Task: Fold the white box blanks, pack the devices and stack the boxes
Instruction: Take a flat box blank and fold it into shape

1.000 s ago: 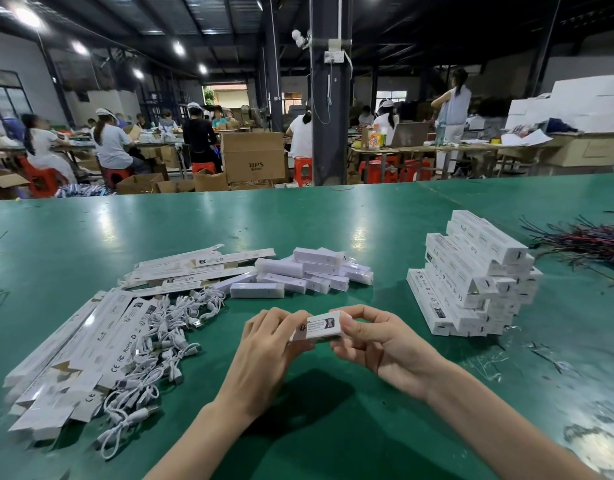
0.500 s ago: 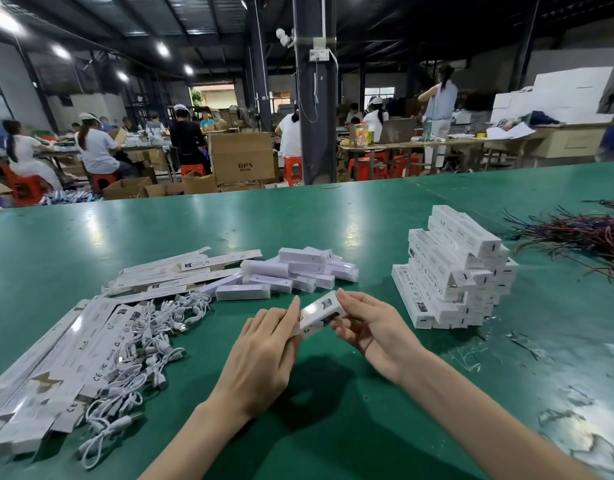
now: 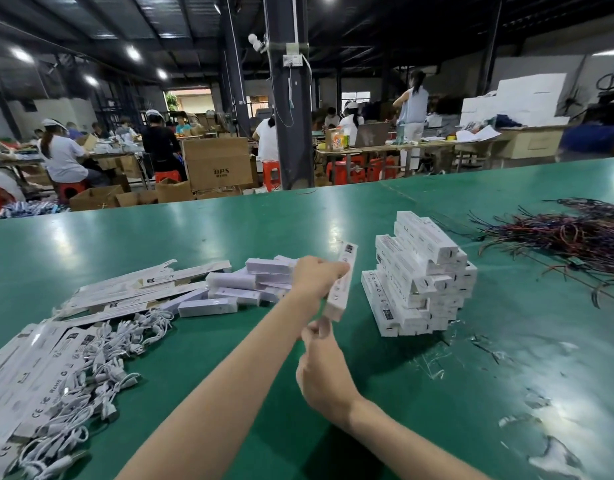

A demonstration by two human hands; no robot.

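Gripping the white box round its middle, the left hand has its fingers curled firmly over the card. It's a long, slim box, closed, with a small dark print near the upper end. It's tilted steeply, top end leaning away from the camera, and held above the table just left of the stack of boxes.

Below it, the right hand has its fingers bunched and pointing up at the box's lower end. It's too blurred to tell whether they pinch it or only come close.

The stack is built of white boxes in crossed layers, stepped and leaning a little. Left of the stack, partly behind the left hand, lies a loose heap of closed boxes. Further left, flat box blanks fan out, and a tangle of white cables lies over more of them.

Right of the stack, well apart, sprawls a mass of coloured wires. Scraps of clear film are scattered in front of the stack and to its right.

Everything sits on a green table, glossy under the ceiling lamps. Beyond the stack stand a dark pillar, a brown carton and red stools. People are seated at benches.
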